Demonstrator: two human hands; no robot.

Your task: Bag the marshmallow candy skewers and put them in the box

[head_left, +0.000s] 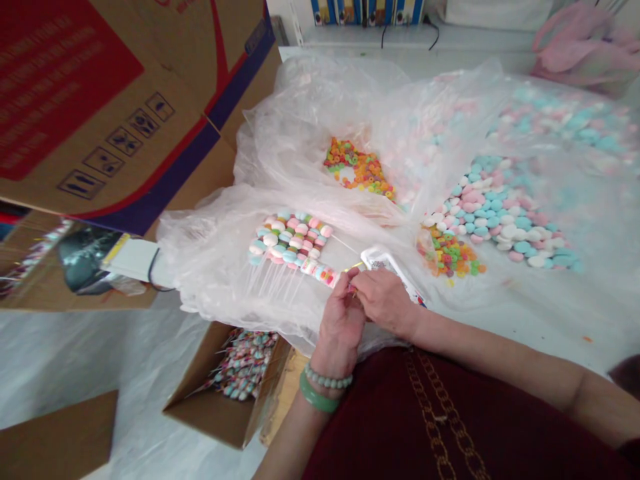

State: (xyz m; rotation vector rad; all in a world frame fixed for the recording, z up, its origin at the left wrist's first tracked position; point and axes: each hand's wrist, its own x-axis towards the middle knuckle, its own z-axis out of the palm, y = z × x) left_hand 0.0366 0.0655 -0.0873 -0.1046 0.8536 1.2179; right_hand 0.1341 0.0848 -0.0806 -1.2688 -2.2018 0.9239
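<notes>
One wrapped candy skewer (pixel 320 272) is extending just beyond the fingertips; left hand (pixel 345 323) and right hand (pixel 389 301) are pinching closed together at its near end, finer grip being hidden. Step in hand: seemingly securing the wrapper; next move is likely calling for a steady pinch. Unwrapped candy skewers (pixel 290 239) are lying beyond, leftward of the fingers; loose ring candies (pixel 453 255), rightward.

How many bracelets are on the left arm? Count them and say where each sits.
2: a beaded bracelet at the wrist, nearer the left hand, and a green bangle beside it, farther up the forearm. No others show.
</notes>
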